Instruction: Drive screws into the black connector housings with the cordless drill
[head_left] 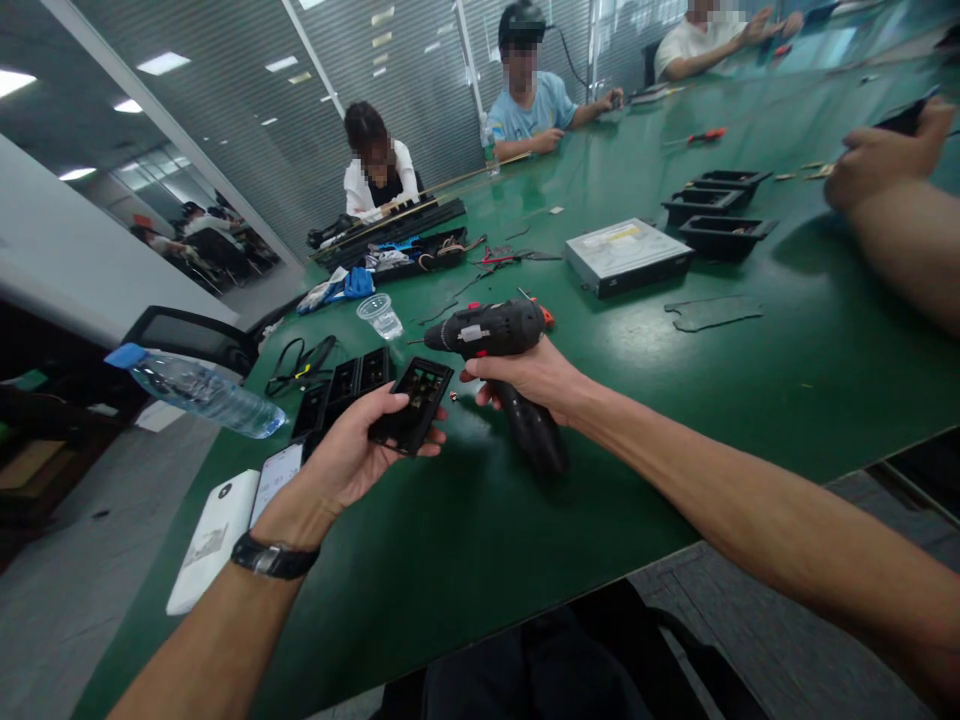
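My left hand holds a small black flat panel part with square openings just above the green table. A dark watch sits on that wrist. My right hand grips a black electric screwdriver shaped like a pistol. Its nose points left, ending close above the panel part, and its handle hangs down toward the table. Two more black panel parts lie on the table just left of my left hand.
A water bottle, a white power bank and a phone lie at the left edge. A plastic cup, a grey drive box, black trays and cables sit farther off. Other people work around the table.
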